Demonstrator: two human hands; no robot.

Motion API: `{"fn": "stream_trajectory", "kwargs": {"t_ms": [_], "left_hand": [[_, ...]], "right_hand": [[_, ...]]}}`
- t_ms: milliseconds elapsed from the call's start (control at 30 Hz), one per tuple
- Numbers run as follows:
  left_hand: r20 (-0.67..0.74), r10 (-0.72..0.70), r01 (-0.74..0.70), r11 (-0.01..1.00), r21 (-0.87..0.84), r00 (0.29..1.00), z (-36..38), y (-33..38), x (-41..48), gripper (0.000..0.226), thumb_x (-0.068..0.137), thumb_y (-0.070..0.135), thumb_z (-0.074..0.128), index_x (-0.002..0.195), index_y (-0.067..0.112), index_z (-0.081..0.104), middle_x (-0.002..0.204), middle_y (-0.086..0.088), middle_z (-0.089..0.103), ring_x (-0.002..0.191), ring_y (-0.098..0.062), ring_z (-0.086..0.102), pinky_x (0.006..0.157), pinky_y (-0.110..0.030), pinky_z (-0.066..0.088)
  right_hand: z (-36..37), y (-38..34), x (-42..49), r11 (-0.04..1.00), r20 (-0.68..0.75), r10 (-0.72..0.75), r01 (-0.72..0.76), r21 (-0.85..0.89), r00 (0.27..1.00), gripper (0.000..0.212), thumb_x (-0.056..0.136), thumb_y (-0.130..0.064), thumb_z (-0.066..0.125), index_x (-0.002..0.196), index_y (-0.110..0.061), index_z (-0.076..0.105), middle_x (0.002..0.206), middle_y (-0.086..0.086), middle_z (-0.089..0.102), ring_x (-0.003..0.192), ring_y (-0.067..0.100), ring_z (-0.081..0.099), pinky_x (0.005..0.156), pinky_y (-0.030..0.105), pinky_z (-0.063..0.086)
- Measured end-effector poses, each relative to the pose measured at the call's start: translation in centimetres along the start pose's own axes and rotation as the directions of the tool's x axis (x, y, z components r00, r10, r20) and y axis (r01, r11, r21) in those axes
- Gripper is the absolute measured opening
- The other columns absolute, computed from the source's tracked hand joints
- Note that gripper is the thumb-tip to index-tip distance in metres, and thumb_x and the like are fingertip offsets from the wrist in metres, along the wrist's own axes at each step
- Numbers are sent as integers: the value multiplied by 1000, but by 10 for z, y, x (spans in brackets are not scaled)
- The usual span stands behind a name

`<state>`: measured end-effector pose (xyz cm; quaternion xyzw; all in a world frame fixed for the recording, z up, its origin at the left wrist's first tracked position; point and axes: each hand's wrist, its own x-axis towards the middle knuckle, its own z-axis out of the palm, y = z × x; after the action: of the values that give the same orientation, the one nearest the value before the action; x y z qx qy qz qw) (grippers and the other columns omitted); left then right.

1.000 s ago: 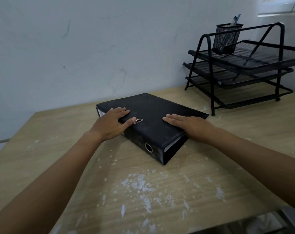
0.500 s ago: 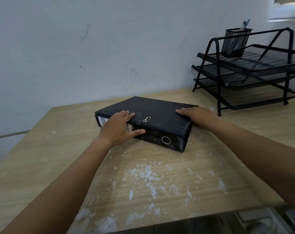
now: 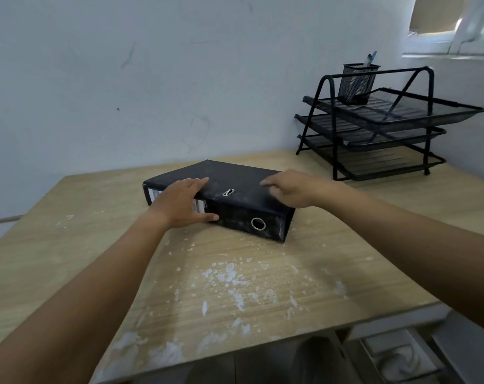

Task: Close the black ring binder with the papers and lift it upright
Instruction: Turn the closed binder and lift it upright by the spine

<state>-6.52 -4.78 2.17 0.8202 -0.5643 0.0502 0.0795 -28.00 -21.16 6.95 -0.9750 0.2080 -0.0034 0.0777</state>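
The black ring binder (image 3: 236, 184) lies shut and flat on the wooden desk (image 3: 96, 245). Its spine, with a metal finger hole (image 3: 258, 223), faces me. My left hand (image 3: 181, 202) clasps the left part of the spine, fingers on the top cover and thumb pressed on the spine face over the white label. My right hand (image 3: 292, 187) is motion-blurred at the right part of the top cover, fingers loosely spread and gripping nothing. I cannot tell whether it touches the cover. The papers inside are hidden.
A black three-tier wire tray rack (image 3: 379, 134) stands at the back right corner, with a mesh pen cup (image 3: 357, 81) on its top tier. The wall runs close behind the binder. White flakes (image 3: 229, 275) litter the desk near the front edge.
The binder has swung round so its spine faces me more squarely. My right hand left the binder's right edge and moved over the top cover. My left hand kept its hold on the spine.
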Motion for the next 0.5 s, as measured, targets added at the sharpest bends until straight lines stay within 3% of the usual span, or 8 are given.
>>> {"fn": "stream_trajectory", "kwargs": {"t_ms": [100,167,233,367,500], "left_hand": [[16,-2,2,999,35,1000,1,-1,2,102,69,73,59,148,19,26,156,-3,29,144,-20,24,119,-37,18],[25,-5,3,999,47,1000,2,-3,4,103,68,74,59,148,19,27,156,-4,28,145,-20,23,119,-37,17],[31,0,-1,999,50,1000,3,-6,6,105,66,75,60,148,20,26,156,-4,29,145,-20,23,119,-38,18],[30,14,-15,1000,28,999,3,-14,9,114,58,76,66,149,24,21,150,-1,38,139,-22,33,115,-38,27],[32,-5,4,999,38,999,0,-30,13,118,54,74,71,148,23,24,151,-1,36,139,-21,33,114,-36,27]], "right_hand": [[3,-27,-2,1000,51,5,-5,6,999,63,96,-57,38,142,-14,45,147,6,48,138,28,41,109,38,35],[13,-37,0,996,75,50,-45,-74,996,75,87,-69,43,141,-16,42,143,7,51,131,30,48,101,43,42],[26,-42,5,984,67,89,-77,-162,994,79,82,-73,48,136,-16,42,134,7,53,122,31,52,90,44,46],[49,-45,12,967,-16,148,-149,-208,989,103,73,-76,58,149,-16,24,144,13,42,131,40,42,101,61,39],[58,-41,16,962,-82,135,-151,-228,987,102,73,-75,58,149,-17,23,143,13,43,128,40,44,100,61,41]]}}
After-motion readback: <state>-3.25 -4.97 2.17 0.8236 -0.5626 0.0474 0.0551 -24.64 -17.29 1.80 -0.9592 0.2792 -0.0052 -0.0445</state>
